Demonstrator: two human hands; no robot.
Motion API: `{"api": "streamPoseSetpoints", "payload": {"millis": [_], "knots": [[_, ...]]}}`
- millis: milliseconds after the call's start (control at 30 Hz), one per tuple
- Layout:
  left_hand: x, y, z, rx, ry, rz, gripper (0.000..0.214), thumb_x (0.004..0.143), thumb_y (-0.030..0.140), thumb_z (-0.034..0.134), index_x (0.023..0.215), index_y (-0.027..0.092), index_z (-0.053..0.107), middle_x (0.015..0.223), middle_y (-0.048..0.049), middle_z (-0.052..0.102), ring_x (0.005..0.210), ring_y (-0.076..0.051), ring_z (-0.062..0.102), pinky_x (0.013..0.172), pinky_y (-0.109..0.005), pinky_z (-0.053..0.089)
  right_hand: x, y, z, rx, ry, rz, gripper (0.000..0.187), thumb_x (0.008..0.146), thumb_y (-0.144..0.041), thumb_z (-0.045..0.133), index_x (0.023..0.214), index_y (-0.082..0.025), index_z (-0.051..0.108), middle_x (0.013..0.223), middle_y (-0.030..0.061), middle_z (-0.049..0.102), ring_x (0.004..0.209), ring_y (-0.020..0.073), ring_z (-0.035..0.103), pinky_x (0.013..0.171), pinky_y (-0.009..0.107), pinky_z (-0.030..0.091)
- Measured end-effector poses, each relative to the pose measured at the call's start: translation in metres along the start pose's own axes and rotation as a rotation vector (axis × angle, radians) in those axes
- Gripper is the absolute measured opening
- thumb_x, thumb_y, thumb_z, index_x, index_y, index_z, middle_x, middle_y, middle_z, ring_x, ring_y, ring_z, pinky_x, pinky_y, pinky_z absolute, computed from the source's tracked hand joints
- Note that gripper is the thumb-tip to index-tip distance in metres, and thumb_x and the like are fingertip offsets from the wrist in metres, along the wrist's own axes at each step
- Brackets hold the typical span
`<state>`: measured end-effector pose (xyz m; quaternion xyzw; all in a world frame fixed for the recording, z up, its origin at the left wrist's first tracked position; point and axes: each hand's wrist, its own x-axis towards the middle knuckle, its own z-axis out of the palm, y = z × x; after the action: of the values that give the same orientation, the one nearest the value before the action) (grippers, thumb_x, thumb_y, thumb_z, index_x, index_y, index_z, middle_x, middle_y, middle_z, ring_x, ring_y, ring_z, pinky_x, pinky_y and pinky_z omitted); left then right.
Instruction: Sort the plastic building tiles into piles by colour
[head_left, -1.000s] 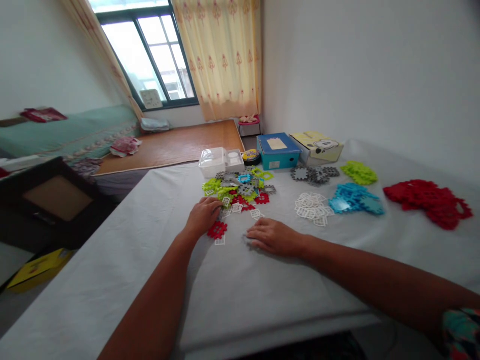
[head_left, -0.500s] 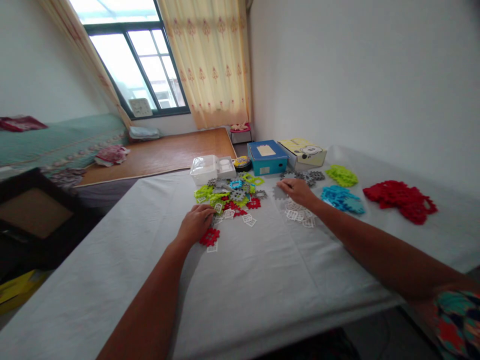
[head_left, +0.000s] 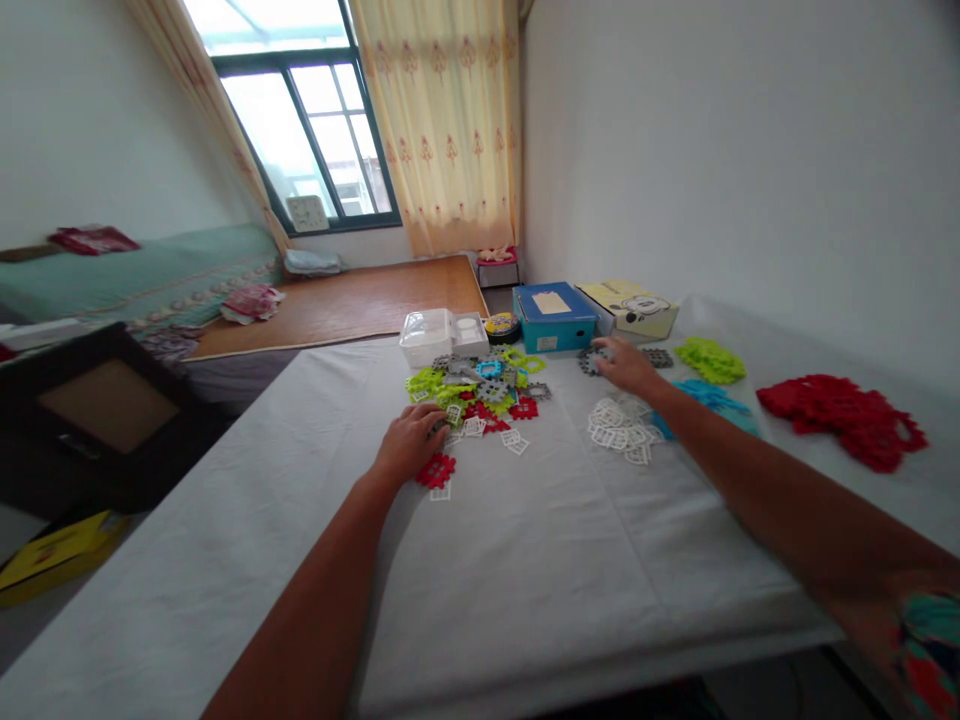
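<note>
My left hand [head_left: 409, 440] lies at the near left edge of a mixed pile of plastic building pieces [head_left: 491, 390], its fingers curled over a grey piece [head_left: 436, 424] that they partly hide. A red notched piece [head_left: 436, 470] and a white lattice piece [head_left: 441, 492] lie just below it. My right hand [head_left: 624, 364] reaches to a heap of dark grey notched pieces [head_left: 660, 357], with fingertips closed at a grey piece [head_left: 591, 362]. Nearer me is a heap of white lattice pieces [head_left: 619, 428]. Blue pieces [head_left: 709, 398] are partly behind my right forearm.
Lime green pieces [head_left: 711, 360] and red pieces [head_left: 840, 415] form heaps at the right. Behind stand a clear plastic box [head_left: 426, 338], a round yellow-and-black tin [head_left: 502, 327], a blue box [head_left: 556, 318] and a pale yellow box [head_left: 630, 310]. White cloth [head_left: 510, 580] covers the table.
My right hand has carried a grey square piece away from beside the white pieces, back to the grey heap. The left hand stays by the mixed pile. The whole view has shifted slightly.
</note>
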<state>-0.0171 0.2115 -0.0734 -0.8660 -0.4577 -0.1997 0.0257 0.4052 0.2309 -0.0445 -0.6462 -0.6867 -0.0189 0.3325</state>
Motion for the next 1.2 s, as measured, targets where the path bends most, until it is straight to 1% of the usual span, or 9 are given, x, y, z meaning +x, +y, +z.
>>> {"api": "streamPoseSetpoints", "payload": {"millis": [133, 267, 400, 500, 633, 767, 933, 1067, 1200], "knots": [[0.001, 0.008, 0.001, 0.006, 0.005, -0.017, 0.034, 0.090, 0.036, 0.052, 0.122, 0.027, 0.060, 0.128, -0.0063, 0.058, 0.118, -0.025, 0.052, 0.101, -0.044, 0.045, -0.043, -0.061, 0.028, 0.204, -0.159, -0.233, 0.027, 0.085, -0.021, 0.056, 0.110, -0.019, 0.065, 0.114, 0.0088, 0.065, 0.064, 0.0124, 0.060, 0.075, 0.031, 0.051], [0.000, 0.011, 0.000, -0.006, -0.004, -0.048, 0.040, 0.089, 0.039, 0.054, 0.127, 0.027, 0.056, 0.132, -0.0067, 0.056, 0.122, -0.027, 0.050, 0.101, -0.046, 0.044, -0.076, -0.096, 0.042, 0.297, -0.231, -0.347, 0.028, 0.087, -0.019, 0.052, 0.112, -0.023, 0.065, 0.121, 0.0071, 0.063, 0.075, 0.0144, 0.064, 0.078, 0.032, 0.051], [-0.002, 0.001, -0.001, -0.054, -0.081, -0.116, 0.065, 0.081, 0.052, 0.062, 0.136, 0.022, 0.046, 0.140, -0.0123, 0.049, 0.129, -0.031, 0.045, 0.104, -0.049, 0.041, -0.087, -0.087, 0.044, 0.312, -0.234, -0.380, 0.029, 0.087, -0.017, 0.050, 0.111, -0.025, 0.065, 0.120, 0.0059, 0.064, 0.106, 0.0200, 0.062, 0.091, 0.035, 0.049], [-0.003, -0.007, -0.001, -0.123, -0.130, -0.121, 0.076, 0.073, 0.048, 0.071, 0.138, 0.019, 0.045, 0.141, -0.0149, 0.047, 0.131, -0.032, 0.044, 0.107, -0.048, 0.039, -0.086, -0.076, 0.043, 0.359, -0.207, -0.337, 0.029, 0.086, -0.015, 0.049, 0.108, -0.024, 0.067, 0.115, 0.0062, 0.066, 0.108, 0.0201, 0.062, 0.093, 0.037, 0.049], [-0.001, -0.011, -0.001, -0.184, -0.086, -0.135, 0.068, 0.070, 0.035, 0.072, 0.133, 0.020, 0.050, 0.135, -0.0121, 0.052, 0.126, -0.028, 0.050, 0.107, -0.043, 0.042, -0.086, -0.072, 0.043, 0.385, -0.199, -0.293, 0.029, 0.084, -0.013, 0.050, 0.104, -0.023, 0.069, 0.113, 0.0063, 0.068, 0.102, 0.0197, 0.064, 0.090, 0.036, 0.050], [0.000, -0.010, -0.004, -0.154, -0.081, -0.183, 0.048, 0.072, 0.032, 0.069, 0.118, 0.022, 0.060, 0.119, -0.0080, 0.060, 0.112, -0.025, 0.059, 0.099, -0.039, 0.048, -0.087, -0.075, 0.043, 0.395, -0.221, -0.302, 0.029, 0.084, -0.012, 0.050, 0.103, -0.023, 0.068, 0.110, 0.0056, 0.069, 0.098, 0.0190, 0.064, 0.087, 0.035, 0.050], [0.003, 0.005, -0.011, -0.050, -0.021, -0.071, 0.028, 0.079, 0.023, 0.061, 0.107, 0.025, 0.065, 0.113, -0.0053, 0.064, 0.111, -0.025, 0.056, 0.101, -0.042, 0.045, -0.089, -0.081, 0.041, 0.396, -0.225, -0.304, 0.026, 0.086, -0.015, 0.049, 0.102, -0.023, 0.068, 0.108, 0.0056, 0.069, 0.094, 0.0180, 0.065, 0.084, 0.033, 0.050], [0.006, 0.029, -0.013, -0.045, 0.017, -0.018, 0.030, 0.085, 0.025, 0.055, 0.115, 0.024, 0.061, 0.121, -0.0067, 0.060, 0.116, -0.025, 0.054, 0.102, -0.042, 0.044, -0.090, -0.089, 0.038, 0.418, -0.235, -0.309, 0.025, 0.088, -0.018, 0.050, 0.105, -0.023, 0.067, 0.106, 0.0052, 0.070, 0.084, 0.0165, 0.065, 0.080, 0.031, 0.050], [0.004, 0.030, -0.005, 0.021, 0.017, -0.164, 0.049, 0.083, 0.032, 0.061, 0.130, 0.021, 0.051, 0.139, -0.0133, 0.049, 0.128, -0.032, 0.045, 0.103, -0.049, 0.042, -0.091, -0.090, 0.040, 0.431, -0.262, -0.358, 0.026, 0.087, -0.016, 0.050, 0.106, -0.023, 0.067, 0.108, 0.0059, 0.069, 0.094, 0.0177, 0.065, 0.084, 0.031, 0.049]]}}
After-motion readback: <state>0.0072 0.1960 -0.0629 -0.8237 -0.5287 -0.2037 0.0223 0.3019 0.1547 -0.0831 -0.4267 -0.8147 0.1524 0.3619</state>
